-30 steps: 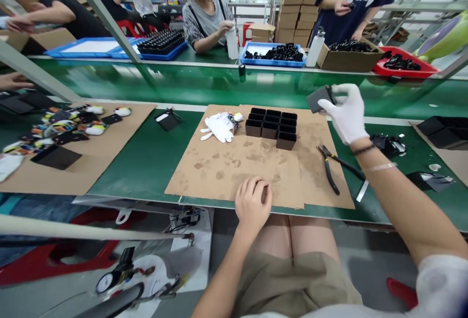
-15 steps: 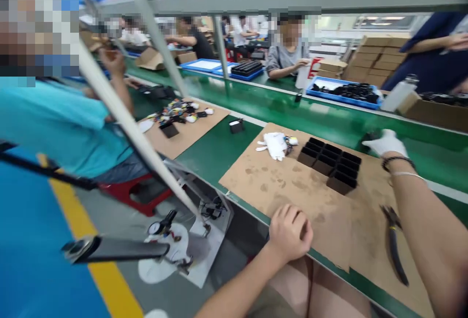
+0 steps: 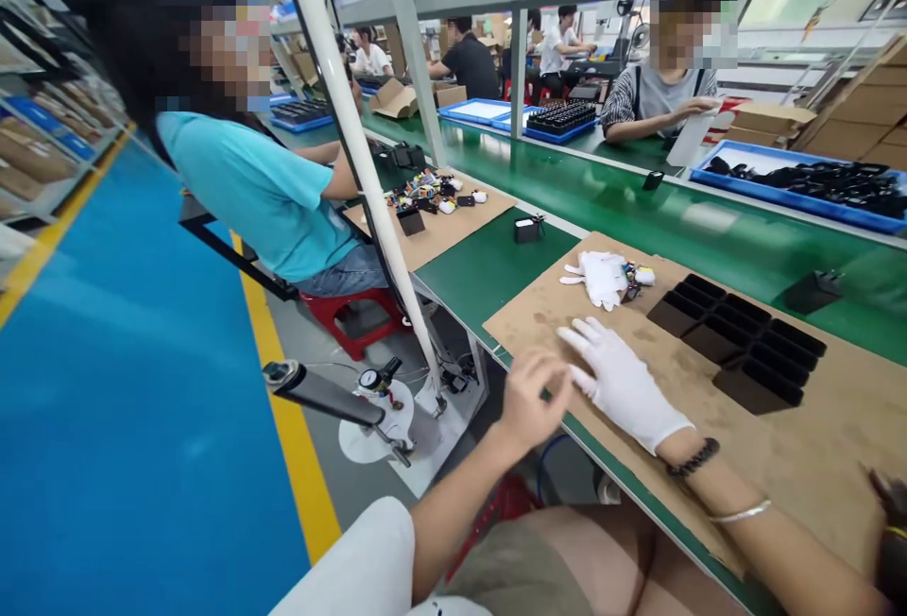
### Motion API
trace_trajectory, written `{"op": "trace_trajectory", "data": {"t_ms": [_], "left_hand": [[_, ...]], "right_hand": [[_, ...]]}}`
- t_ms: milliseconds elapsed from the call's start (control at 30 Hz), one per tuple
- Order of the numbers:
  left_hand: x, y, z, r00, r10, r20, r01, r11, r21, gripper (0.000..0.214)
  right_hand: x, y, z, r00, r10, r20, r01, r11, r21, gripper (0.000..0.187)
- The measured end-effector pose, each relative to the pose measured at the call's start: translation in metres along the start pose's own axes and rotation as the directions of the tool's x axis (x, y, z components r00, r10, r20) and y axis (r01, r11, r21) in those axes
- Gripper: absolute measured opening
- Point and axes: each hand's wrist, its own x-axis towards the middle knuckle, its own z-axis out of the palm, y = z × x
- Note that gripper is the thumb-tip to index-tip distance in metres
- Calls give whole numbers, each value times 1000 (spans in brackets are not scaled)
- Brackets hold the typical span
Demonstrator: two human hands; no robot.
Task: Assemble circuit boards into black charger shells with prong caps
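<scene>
My left hand (image 3: 533, 401) is bare, with its fingers curled loosely together at the front edge of the bench. I see nothing in its grasp. Right beside it, my right hand (image 3: 627, 382) wears a white glove and reaches over the cardboard sheet (image 3: 542, 318), fingers stretched and empty. Its thumb is close to the left fingertips; I cannot tell whether they touch. Beyond my right hand lies a spare white glove (image 3: 601, 278), next to a small bundle of coloured parts (image 3: 640, 278). Black open boxes (image 3: 761, 347) stand in rows to the right.
One black box (image 3: 813, 292) sits on the green belt (image 3: 723, 219), and another, small black box (image 3: 526, 229) to the left. Pliers (image 3: 889, 512) lie at the right edge. A white post (image 3: 354, 125) rises at left, near a seated co-worker in a turquoise shirt (image 3: 262, 186).
My right hand has come back from a dark object at the belt to beside my left hand. A black box now shows on the belt there. My view has turned left.
</scene>
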Motion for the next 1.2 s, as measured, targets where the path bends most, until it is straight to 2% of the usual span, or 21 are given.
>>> {"op": "trace_trajectory", "data": {"t_ms": [67, 167, 333, 400, 467, 567, 667, 733, 800, 833, 967, 1067, 1200], "left_hand": [[20, -29, -14, 991, -126, -33, 129, 985, 114, 19], [49, -65, -21, 967, -256, -7, 251, 941, 227, 15], [87, -93, -16, 907, -394, 150, 309, 863, 399, 32], [113, -104, -15, 871, -447, 205, 317, 829, 460, 33], [154, -118, -14, 829, -517, 216, 350, 778, 521, 31], [234, -147, -12, 794, -596, 123, 421, 685, 595, 41], [300, -179, -10, 783, -621, -17, 482, 591, 647, 74], [324, -202, -8, 779, -626, -34, 484, 566, 668, 98], [334, -225, -5, 779, -627, 1, 456, 568, 685, 109], [334, -237, -3, 779, -626, 28, 437, 575, 692, 107], [327, -271, 10, 789, -609, 80, 382, 588, 713, 72], [320, -283, 19, 803, -596, 29, 390, 560, 731, 60], [317, -289, 19, 804, -594, -28, 418, 531, 737, 62]], "right_hand": [[0, 0, 16, 995, -23, 100, 35, 993, -116, 49], [1, -2, 17, 990, -3, 144, 30, 981, -191, 50], [1, -6, 11, 986, 10, 166, 26, 976, -217, 51], [1, -6, 15, 989, 19, 148, 14, 976, -219, 50], [0, -6, 20, 992, 37, 122, -9, 975, -224, 50], [-1, -6, 24, 995, 43, 87, -23, 976, -218, 48], [-1, -3, 24, 999, 13, 52, -3, 981, -193, 48], [0, -1, 23, 999, 0, 41, 7, 986, -169, 47], [3, 1, 23, 999, 6, 51, 2, 989, -146, 47], [5, 2, 24, 998, 15, 61, -6, 991, -137, 47], [12, 4, 27, 996, 35, 80, -25, 992, -121, 46], [12, 6, 30, 998, 19, 55, -12, 992, -123, 47], [11, 6, 30, 1000, 1, 23, 2, 990, -138, 48]]}}
